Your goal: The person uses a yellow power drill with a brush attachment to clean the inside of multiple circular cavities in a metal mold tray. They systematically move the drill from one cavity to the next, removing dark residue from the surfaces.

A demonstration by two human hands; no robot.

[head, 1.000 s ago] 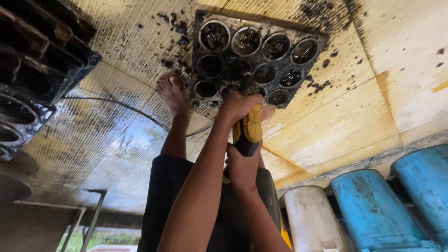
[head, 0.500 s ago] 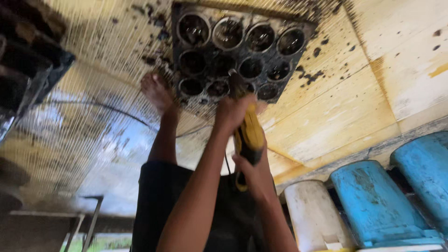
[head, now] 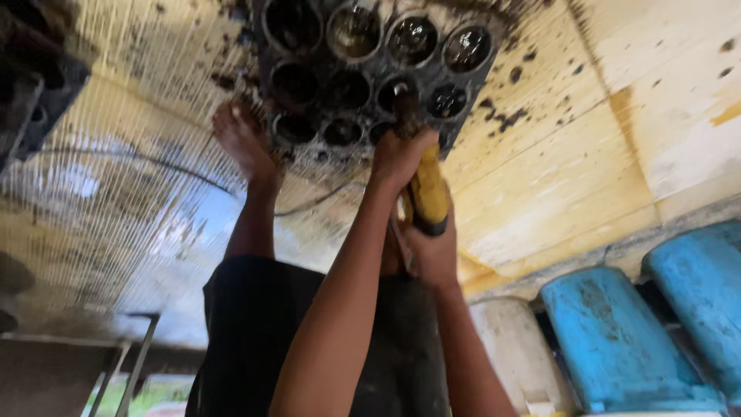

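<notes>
A yellow-handled tool [head: 427, 193] is held in both hands against a greasy metal block [head: 370, 69] full of round holes.

The left hand [head: 401, 154] is wrapped tight around the tool's upper end, the right hand [head: 432, 251] clasped just below it on the handle; both arms are stretched away from the body. Just beyond the grip, the tool's dark tip is set at a hole near the block's nearer edge. The block lies on a stained yellow board [head: 556, 154], with a bare foot [head: 243, 143] resting beside it, left of the grip. Judging by the grime in every hole, little appears finished; most holes seem left to work. Blue drums [head: 617, 340] are seen right of the arms.
</notes>
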